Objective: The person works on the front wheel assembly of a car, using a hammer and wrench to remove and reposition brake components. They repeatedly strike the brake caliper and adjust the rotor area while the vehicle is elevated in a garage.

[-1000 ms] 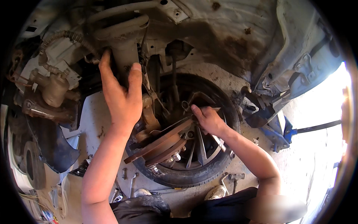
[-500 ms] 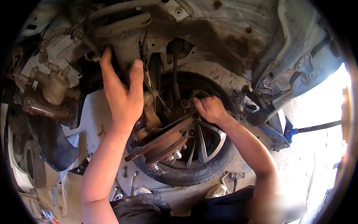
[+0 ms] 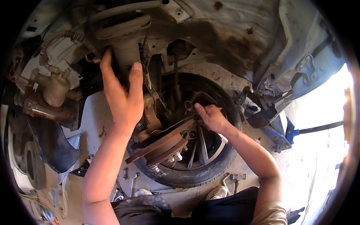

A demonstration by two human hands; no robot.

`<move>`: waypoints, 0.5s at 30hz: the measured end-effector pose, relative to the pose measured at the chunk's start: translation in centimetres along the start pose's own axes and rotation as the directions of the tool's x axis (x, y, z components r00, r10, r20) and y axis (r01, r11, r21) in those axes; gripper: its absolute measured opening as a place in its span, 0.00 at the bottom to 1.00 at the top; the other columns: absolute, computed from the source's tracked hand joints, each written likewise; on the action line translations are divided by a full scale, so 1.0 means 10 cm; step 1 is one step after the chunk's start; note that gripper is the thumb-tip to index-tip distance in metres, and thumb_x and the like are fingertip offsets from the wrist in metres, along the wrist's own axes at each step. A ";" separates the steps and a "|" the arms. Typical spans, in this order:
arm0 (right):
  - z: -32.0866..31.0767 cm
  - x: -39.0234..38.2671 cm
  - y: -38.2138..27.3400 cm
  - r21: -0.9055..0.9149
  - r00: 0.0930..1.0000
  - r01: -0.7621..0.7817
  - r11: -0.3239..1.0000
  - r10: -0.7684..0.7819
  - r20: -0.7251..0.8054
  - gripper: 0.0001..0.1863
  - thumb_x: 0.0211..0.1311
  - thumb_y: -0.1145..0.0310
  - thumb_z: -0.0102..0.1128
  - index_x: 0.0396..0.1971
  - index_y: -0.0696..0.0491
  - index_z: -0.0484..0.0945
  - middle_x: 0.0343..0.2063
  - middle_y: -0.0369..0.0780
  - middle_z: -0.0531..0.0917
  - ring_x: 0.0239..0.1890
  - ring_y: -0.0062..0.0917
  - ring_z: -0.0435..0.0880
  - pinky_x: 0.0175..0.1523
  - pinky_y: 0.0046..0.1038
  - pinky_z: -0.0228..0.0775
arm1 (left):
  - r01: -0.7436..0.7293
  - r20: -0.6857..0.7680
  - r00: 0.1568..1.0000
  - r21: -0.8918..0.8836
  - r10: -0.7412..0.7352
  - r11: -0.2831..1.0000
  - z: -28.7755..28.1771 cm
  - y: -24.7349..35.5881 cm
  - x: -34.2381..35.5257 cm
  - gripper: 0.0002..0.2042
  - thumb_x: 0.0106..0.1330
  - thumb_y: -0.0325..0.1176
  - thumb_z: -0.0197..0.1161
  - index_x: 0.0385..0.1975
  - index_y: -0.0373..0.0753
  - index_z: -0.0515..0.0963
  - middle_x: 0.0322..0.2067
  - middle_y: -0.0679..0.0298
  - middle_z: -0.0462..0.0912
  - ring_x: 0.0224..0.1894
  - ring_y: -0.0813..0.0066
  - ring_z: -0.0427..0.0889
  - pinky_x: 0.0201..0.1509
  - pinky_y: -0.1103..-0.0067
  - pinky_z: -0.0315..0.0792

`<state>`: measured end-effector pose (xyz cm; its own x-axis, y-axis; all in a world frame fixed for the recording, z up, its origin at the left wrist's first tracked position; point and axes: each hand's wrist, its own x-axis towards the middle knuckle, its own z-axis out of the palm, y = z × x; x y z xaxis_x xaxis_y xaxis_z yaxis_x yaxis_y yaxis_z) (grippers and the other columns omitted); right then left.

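My left hand is closed round the lower body of a suspension strut, with the thumb on its right side and the fingers on its left. Below the strut, a rusty brake disc with its hub tilts to the right. My right hand pinches the edge of a dark curved metal plate behind the disc, beside a round ring-shaped eye. The palm hides part of the plate. A brake caliper hangs from its hose at the left.
A wheel with its tyre lies flat on the floor under the disc. A blue jack with a black handle stands at the right. A hammer, a wrench and my shoes are near the lower edge.
My right hand has shifted slightly down with the dark metal plate, and more of the plate shows. My left hand stays on the strut, almost unmoved.
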<state>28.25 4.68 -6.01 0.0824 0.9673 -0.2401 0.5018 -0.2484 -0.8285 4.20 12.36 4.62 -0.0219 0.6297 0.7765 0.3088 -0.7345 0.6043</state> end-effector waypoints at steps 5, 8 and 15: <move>0.17 -0.10 -0.19 0.372 0.962 -0.252 0.893 0.189 0.199 0.33 0.73 0.43 0.43 0.19 0.59 0.73 0.10 0.36 0.71 0.14 0.20 0.74 0.19 0.24 0.69 | -0.030 -0.007 1.000 0.030 0.031 0.999 0.00 -0.04 -0.01 0.30 0.68 0.35 0.59 0.63 0.25 0.56 0.57 0.42 0.68 0.60 0.57 0.69 0.66 0.69 0.60; 0.15 -0.13 -0.33 0.286 0.955 -0.288 0.914 0.251 0.157 0.34 0.73 0.43 0.43 0.20 0.60 0.74 0.11 0.38 0.72 0.14 0.23 0.75 0.20 0.27 0.71 | -0.010 0.000 1.000 0.001 0.010 1.000 0.00 -0.01 -0.01 0.30 0.69 0.35 0.59 0.64 0.25 0.56 0.57 0.42 0.68 0.60 0.57 0.69 0.66 0.69 0.60; 0.02 0.18 -0.06 -0.456 0.957 0.233 0.859 -0.285 -0.049 0.31 0.72 0.50 0.45 0.19 0.61 0.79 0.22 0.54 0.81 0.29 0.52 0.81 0.39 0.44 0.75 | 0.000 0.006 1.000 0.039 -0.001 0.999 -0.03 -0.04 -0.03 0.30 0.69 0.35 0.58 0.64 0.25 0.55 0.58 0.42 0.67 0.60 0.57 0.68 0.66 0.68 0.60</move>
<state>27.94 6.54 -6.08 -0.0223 0.9993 0.0309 0.8427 0.0354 -0.5372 3.82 12.38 4.24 -0.0160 0.6317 0.7750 0.3460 -0.7237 0.5971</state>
